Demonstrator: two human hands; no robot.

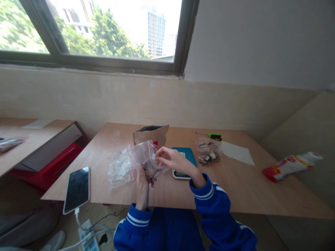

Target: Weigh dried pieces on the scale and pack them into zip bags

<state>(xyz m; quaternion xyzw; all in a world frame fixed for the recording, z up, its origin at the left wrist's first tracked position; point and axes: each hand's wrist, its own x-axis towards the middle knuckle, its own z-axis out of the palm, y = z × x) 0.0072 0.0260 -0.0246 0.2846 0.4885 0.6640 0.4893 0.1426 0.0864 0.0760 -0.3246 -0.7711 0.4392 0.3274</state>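
The left hand [142, 183] is closed around the low part of a clear bag [140, 152], with its thumb on the front and some fingers peeking out below. In the bottom of the bag sit small dark bits [151, 172], right by the left thumb. The right hand [176, 162] is bent, with its fingers curled close together at the right side of the same bag, near the top. The view is a bit blurry there, so I can't tell if those fingers pinch the bag, hold something tiny, or hold nothing.

The clear bag is held up over the table [222, 191]. Just left of it lies a crinkly heap of clear bags [119, 169]. A brown paper bag [150, 134] stands open behind it. A blue and white scale [190, 157] is partly under the right hand, and another filled bag [209, 152] lies to the right of the scale.
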